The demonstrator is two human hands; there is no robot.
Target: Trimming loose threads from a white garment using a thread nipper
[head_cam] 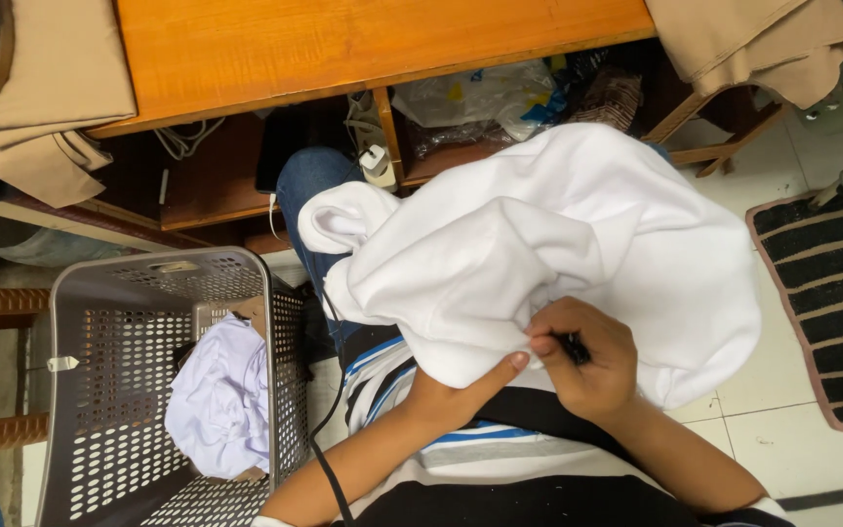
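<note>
Two hands meet at the near fold of a white garment [558, 244] bunched across your lap, and the step in hand looks like close work on the fabric with a small dark tool [572, 346]. Your right hand [587, 366] has its fingers pinched together on that tool (its tip is hidden, so what kind it is cannot be told), pressed to the cloth's edge. Your left hand [461, 390] lies under the fold, thumb out and touching the fabric, the other fingers tucked beneath where their state cannot be told. By the look of it, the next move calls for a taut, flat patch of cloth and a steady left-hand hold beside the tool. A grey perforated laundry basket [80, 390] stands just to your left, with a pale lilac garment [221, 400] crumpled inside. Ahead is a wooden table [343, 44], a beige cloth [41, 107] draped over its left end, and plastic bags [480, 98] stuffed on the shelf below. A striped floor mat [831, 293] lies to the right. A black cord [329, 429] trails beside your left forearm and the loose bulk of the garment crowds the work spot; both could get in the way.
</note>
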